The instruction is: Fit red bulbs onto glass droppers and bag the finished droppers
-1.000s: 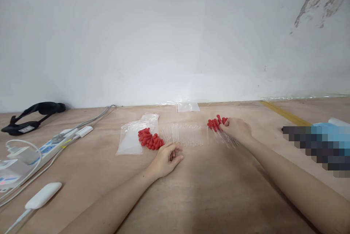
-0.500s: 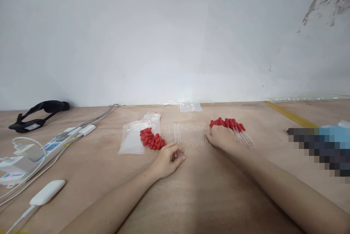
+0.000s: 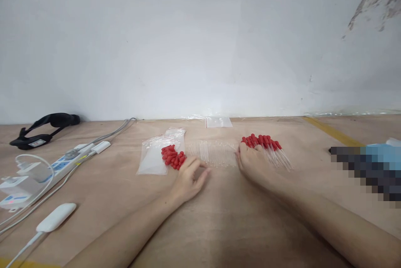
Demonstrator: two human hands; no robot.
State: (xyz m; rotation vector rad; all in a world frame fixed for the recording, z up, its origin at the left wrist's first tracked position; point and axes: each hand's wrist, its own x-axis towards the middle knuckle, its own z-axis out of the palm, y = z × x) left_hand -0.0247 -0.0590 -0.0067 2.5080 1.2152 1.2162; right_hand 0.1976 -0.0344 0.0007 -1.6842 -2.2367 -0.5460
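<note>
My left hand rests low at the right edge of a pile of red rubber bulbs. Its fingers are loosely bent and the thumb stands apart, with nothing visible between them. Clear thin tubes lie side by side in a row between my two hands. My right hand is at the left end of a row of droppers, clear tubes with red bulbs fitted on their far ends. Its fingers are bent down towards the table and closed. Whatever they may hold is hidden.
Clear zip bags lie beside the bulbs, and another bag by the wall. On the left are a power strip with cables, a white plug-in device and a black strap. A blurred-out dark item lies right.
My left hand has shifted slightly left, onto the edge of the bulb pile. My right hand has turned a little, staying by the left end of the dropper row.
</note>
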